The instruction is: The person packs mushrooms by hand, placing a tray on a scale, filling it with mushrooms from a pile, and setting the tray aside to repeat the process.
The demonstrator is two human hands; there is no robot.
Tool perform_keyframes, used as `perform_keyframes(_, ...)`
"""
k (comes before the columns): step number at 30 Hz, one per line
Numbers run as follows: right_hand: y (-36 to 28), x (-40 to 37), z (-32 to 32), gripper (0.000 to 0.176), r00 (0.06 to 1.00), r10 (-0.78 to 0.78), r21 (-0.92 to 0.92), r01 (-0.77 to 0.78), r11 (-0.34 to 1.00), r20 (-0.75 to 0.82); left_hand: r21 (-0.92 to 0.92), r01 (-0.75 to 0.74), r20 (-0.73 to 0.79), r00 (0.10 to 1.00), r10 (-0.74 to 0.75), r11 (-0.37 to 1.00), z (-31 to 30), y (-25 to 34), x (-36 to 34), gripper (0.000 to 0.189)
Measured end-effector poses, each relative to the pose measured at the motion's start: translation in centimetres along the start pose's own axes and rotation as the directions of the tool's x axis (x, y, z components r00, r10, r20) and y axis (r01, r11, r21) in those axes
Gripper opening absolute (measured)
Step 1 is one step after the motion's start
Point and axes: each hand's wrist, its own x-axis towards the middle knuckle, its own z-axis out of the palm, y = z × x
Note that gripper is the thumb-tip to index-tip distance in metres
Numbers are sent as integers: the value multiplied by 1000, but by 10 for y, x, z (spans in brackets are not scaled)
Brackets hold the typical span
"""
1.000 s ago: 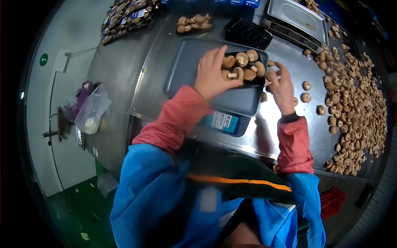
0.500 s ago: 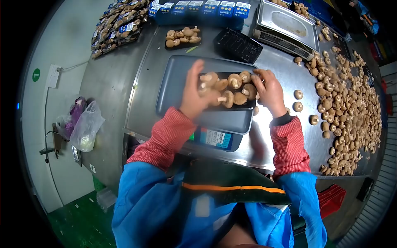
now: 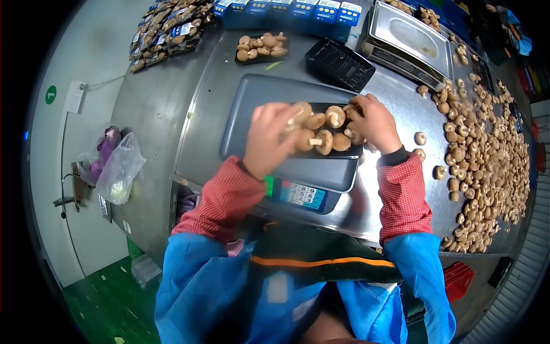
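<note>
A black tray (image 3: 326, 155) of brown mushrooms (image 3: 335, 116) rests on the grey platform (image 3: 240, 126) of a weighing scale. My left hand (image 3: 268, 139), slightly blurred, is at the tray's left end with its fingers bent around a mushroom (image 3: 302, 111). At the right end, my right hand (image 3: 375, 124) curls its fingers over the tray's corner and grips a mushroom (image 3: 354, 133), partly hidden by the fingers. Several more mushrooms lie between the two hands, some with stems showing. Below the platform, the scale's keypad (image 3: 302, 195) faces me.
Behind the scale are a filled mushroom tray (image 3: 261, 48), empty black trays (image 3: 340, 64) and a metal-topped scale (image 3: 409, 37). A large mushroom heap (image 3: 487, 166) covers the right side. Packed trays (image 3: 166, 34) are stacked back left, beside blue labelled boxes (image 3: 286, 17). Plastic bags (image 3: 120, 172) hang left.
My left hand has gone from spread, thumb raised, to bent around a mushroom at the tray's left end. My right hand stays at the right end. The view has shifted slightly.
</note>
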Motion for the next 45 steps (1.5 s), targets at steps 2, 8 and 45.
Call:
perform_keyframes(2, 4, -1, 1, 21, 1000, -12, 50, 12, 999, -3, 112, -55, 34, 998, 51, 992, 7, 21, 21, 35)
perform_keyframes(8, 16, -6, 11, 18, 995, -4, 187, 23, 982, -103, 325, -177, 160, 978, 131, 929, 25, 17, 41, 18)
perform_keyframes(45, -22, -31, 19, 6, 890, -288, -77, 280, 957, -353, -255, 634, 398, 757, -519, 730, 14, -41, -56, 18)
